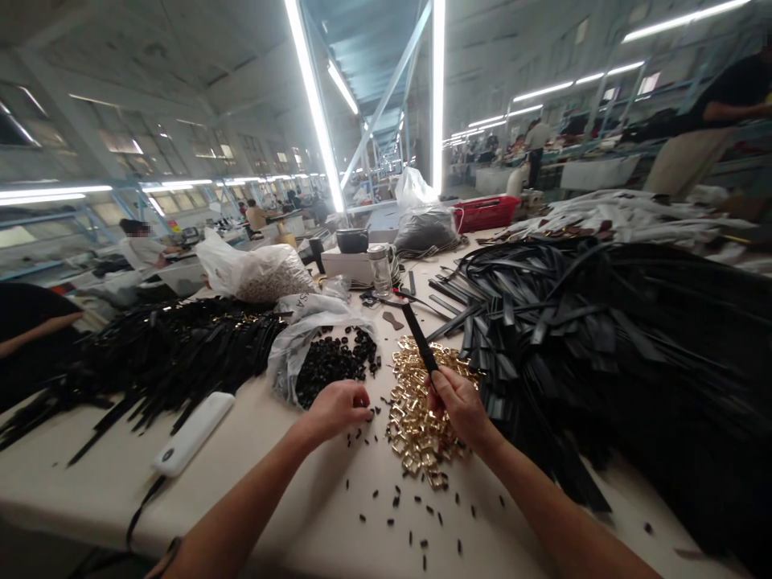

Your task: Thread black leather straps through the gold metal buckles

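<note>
My right hand (457, 402) grips a black strap (419, 336) that slants up and away from the fingers. Below it spreads a pile of gold-coloured metal buckles (416, 438). My left hand (338, 410) is just above the table, its fingers curled together beside a few small black pieces (372, 411); whatever they pinch, if anything, is hidden. Just beyond that hand, an open plastic bag (283, 366) spills small black loops (338, 358). More tiny black pieces (429, 510) lie scattered nearer to me.
Black straps (543, 314) are heaped on the right, and strips with gold fittings (174, 346) on the left. A white power bank (193, 434) with a cable lies at left. Behind stand a glass jar (379, 269), filled bags (274, 272) and a red basket (486, 213). People work farther off.
</note>
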`<state>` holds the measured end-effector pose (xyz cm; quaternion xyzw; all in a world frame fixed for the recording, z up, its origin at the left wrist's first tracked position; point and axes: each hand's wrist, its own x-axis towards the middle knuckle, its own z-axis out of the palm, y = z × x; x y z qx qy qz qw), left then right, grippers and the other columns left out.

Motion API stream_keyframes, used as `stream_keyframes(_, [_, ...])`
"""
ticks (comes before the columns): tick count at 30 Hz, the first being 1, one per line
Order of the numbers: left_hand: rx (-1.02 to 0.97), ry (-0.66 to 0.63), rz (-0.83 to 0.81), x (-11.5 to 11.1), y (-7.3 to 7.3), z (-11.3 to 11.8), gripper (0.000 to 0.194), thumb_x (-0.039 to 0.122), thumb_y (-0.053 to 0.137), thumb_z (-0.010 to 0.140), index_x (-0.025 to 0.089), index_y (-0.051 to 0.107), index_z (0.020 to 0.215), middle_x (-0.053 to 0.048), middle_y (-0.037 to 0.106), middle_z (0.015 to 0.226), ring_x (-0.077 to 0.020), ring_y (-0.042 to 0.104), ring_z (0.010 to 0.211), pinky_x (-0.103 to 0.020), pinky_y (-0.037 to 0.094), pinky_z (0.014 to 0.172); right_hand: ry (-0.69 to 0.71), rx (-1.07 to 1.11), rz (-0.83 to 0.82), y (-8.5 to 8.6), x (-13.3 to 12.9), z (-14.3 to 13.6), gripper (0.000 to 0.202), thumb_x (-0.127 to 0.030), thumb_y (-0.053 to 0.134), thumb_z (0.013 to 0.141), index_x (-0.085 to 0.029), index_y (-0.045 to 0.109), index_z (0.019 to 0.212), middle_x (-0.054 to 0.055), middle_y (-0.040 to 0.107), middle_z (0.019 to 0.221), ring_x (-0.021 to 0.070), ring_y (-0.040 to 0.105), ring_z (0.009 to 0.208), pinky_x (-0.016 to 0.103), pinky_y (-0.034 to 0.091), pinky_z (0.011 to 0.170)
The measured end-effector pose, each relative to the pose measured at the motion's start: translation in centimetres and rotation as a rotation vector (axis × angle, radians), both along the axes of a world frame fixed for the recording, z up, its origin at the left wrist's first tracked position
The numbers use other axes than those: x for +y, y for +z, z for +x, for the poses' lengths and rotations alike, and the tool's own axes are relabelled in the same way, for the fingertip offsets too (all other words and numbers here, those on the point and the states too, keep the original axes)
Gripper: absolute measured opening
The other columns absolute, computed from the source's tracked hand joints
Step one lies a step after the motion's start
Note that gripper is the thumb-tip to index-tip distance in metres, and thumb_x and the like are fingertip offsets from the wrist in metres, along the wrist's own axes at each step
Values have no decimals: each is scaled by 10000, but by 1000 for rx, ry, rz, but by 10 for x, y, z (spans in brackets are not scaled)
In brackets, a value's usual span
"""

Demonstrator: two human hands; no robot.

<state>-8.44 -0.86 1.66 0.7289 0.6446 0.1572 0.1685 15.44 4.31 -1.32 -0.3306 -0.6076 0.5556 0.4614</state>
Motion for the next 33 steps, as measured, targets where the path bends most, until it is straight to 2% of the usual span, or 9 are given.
stream_keyframes(3, [72,7,4,-3,-8,4,140,290,656,705,209,735,787,-28,671,793,-174,594,737,-250,407,676,10,-61,35,0,-2,-2,376,-518,429,904,-179,538,782,-38,543,524,83,452,397,190,350,388])
stream_keyframes(9, [122,-54,-1,-5,-13,7,148,230,616,721,217,730,815,-27,662,790,-176,593,751,-251,400,691,21,-190,102,0,-6,-2,349,-481,396,923,-186,544,808,-31,564,554,98,491,418,204,386,410])
stream_keyframes(12, [149,-39,-10,-10,-16,9,86,217,642,684,208,698,750,-14,634,755,-167,573,704,-248,382,641,28,-237,124,-1,-7,-3,340,-470,380,936,-191,539,822,-30,575,564,102,504,426,207,393,423])
stream_keyframes(15, [102,35,34,-10,-17,11,19,196,656,668,192,645,683,-6,622,717,-158,557,678,-249,372,621,27,-295,159,-3,-7,-3,346,-465,367,948,-195,542,821,-28,581,568,105,516,439,209,393,439])
stream_keyframes(18, [-112,121,69,-1,-14,16,103,229,682,673,186,600,628,3,623,646,-147,553,624,-252,381,603,34,-329,173,-5,-7,-4,352,-466,364,952,-195,547,819,-28,585,561,106,518,438,210,386,444])
stream_keyframes(23, [-863,203,-101,18,-10,40,242,356,743,654,167,593,637,4,624,550,-135,585,514,-228,407,499,25,-325,170,-5,-8,-3,363,-468,363,954,-192,551,809,-31,573,549,111,518,444,212,380,450])
stream_keyframes(26, [-1155,235,-119,24,-15,56,296,397,782,628,144,638,682,-17,659,608,-121,604,542,-217,444,534,25,-331,169,-3,-8,-3,373,-469,367,951,-189,543,779,-27,570,551,109,510,446,212,373,454])
stream_keyframes(29, [-1311,257,-136,25,-22,66,316,400,801,622,139,649,715,-18,671,645,-108,609,559,-213,471,575,26,-353,184,0,-8,-3,380,-468,366,951,-185,548,777,-17,581,565,114,523,474,216,379,480])
stream_keyframes(33, [-1373,293,-139,24,-25,69,326,385,821,602,133,652,720,-11,666,660,-100,606,567,-206,476,579,42,-386,171,0,-9,-5,370,-463,363,948,-188,543,778,-14,585,564,119,527,476,219,374,479])
